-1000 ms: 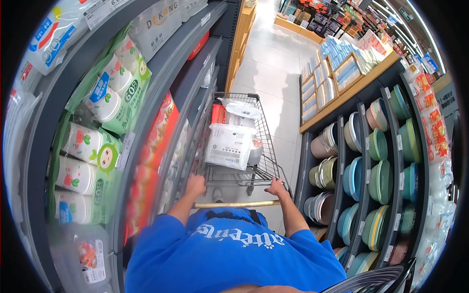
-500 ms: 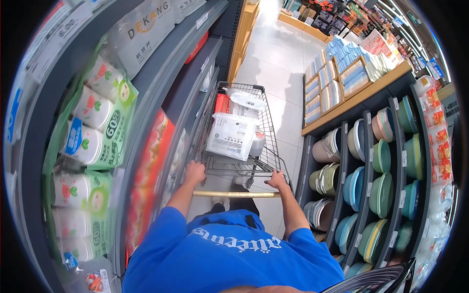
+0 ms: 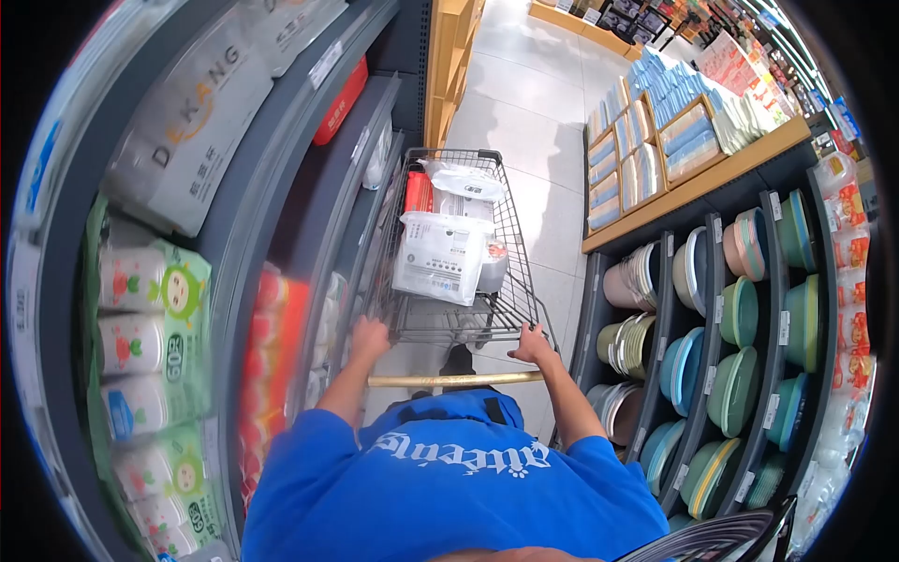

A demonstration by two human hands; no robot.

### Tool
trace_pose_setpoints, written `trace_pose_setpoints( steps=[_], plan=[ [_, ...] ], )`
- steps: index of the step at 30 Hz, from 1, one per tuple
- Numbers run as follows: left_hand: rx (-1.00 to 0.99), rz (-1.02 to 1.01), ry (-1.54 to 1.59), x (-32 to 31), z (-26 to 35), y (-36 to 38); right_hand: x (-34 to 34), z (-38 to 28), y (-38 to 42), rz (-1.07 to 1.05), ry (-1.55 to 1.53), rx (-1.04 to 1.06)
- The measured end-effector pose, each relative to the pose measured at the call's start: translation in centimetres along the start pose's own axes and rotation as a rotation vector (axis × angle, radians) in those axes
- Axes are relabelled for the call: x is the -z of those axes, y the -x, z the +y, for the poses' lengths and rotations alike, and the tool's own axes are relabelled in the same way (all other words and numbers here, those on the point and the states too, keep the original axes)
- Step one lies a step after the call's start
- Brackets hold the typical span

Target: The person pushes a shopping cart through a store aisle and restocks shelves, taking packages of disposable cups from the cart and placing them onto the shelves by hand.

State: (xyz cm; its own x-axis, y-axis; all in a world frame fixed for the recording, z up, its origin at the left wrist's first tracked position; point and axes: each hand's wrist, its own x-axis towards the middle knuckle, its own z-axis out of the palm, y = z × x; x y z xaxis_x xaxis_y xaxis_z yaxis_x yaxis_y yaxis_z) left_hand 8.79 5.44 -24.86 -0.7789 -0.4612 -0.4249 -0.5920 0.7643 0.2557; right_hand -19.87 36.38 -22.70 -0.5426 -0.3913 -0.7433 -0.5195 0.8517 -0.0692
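In front of me is a wire shopping cart point(image 3: 524, 267) with a gold-coloured handle bar point(image 3: 454, 380). My left hand point(image 3: 371, 335) is closed at the cart's near left corner, ahead of the bar; its fingers are partly hidden. My right hand point(image 3: 533, 344) wraps the frame at the near right corner. Inside the basket, a white plastic-wrapped pack point(image 3: 440, 259) leans upright. Behind it lie a smaller white pack point(image 3: 461, 180) and a red package point(image 3: 419, 192). A grey cylindrical item point(image 3: 493, 269) stands at its right.
Close on my left run shelves with paper cups in green packaging point(image 3: 139, 342) and a grey-white DEKANG bag point(image 3: 192, 131). To the right, a rack holds stacked plastic basins and bowls point(image 3: 733, 391). Folded blue and white textiles point(image 3: 688, 136) top a wooden display. Tiled floor point(image 3: 524, 103) stretches ahead.
The cart and I have advanced along the aisle. Cup packs and the DEKANG bag have slid back toward me on the left. Both hands keep their places on the cart.
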Motion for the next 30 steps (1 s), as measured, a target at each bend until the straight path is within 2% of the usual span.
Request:
trace_pose_setpoints(
  steps=[5, 6, 9, 11, 14, 18, 20, 23, 25, 28, 29, 30],
  plan=[
    [-0.005, 0.092, 0.036, -2.1, -0.6, -2.1, 0.4, 2.0, -3.3, -0.102, 0.028, 0.081],
    [-0.001, 0.069, 0.032, -1.8, -0.4, -2.1, 0.3, 2.3, -4.1, -0.101, 0.111, 0.091],
    [0.03, 0.01, 0.042, 0.5, 0.8, -3.2, 5.0, 1.4, -3.2, -0.325, -0.131, 0.041],
    [0.075, -0.046, 0.063, 1.1, 1.2, -3.5, 5.8, 2.0, -4.2, -0.361, -0.188, 0.032],
    [0.084, -0.048, 0.068, 0.9, 1.2, -4.6, 7.6, 1.7, -4.5, -0.384, -0.227, 0.017],
    [0.076, -0.023, -0.059, 1.1, 2.9, -4.8, 9.5, 3.5, -7.0, -0.68, -0.314, -0.039],
    [0.087, -0.035, -0.044, 1.8, 3.7, -4.8, 9.9, 4.2, -7.8, -0.763, -0.364, -0.06],
    [0.115, -0.206, -0.037, 3.9, 5.0, -5.3, 11.4, 4.6, -8.7, -0.879, -0.396, -0.082],
    [0.103, -0.151, -0.052, 4.4, 5.9, -5.3, 12.0, 5.5, -9.3, -0.907, -0.427, -0.084],
    [0.115, -0.131, -0.042, 2.5, 6.0, -5.5, 16.3, 5.9, -13.6, -1.019, -0.282, 0.058],
    [0.127, -0.141, -0.031, 1.9, 6.0, -5.5, 19.5, 4.6, -14.4, -0.938, -0.272, 0.065],
    [0.139, -0.14, -0.034, 1.9, 6.2, -5.6, 18.7, 5.6, -18.0, -0.737, -0.209, 0.313]
  ],
)
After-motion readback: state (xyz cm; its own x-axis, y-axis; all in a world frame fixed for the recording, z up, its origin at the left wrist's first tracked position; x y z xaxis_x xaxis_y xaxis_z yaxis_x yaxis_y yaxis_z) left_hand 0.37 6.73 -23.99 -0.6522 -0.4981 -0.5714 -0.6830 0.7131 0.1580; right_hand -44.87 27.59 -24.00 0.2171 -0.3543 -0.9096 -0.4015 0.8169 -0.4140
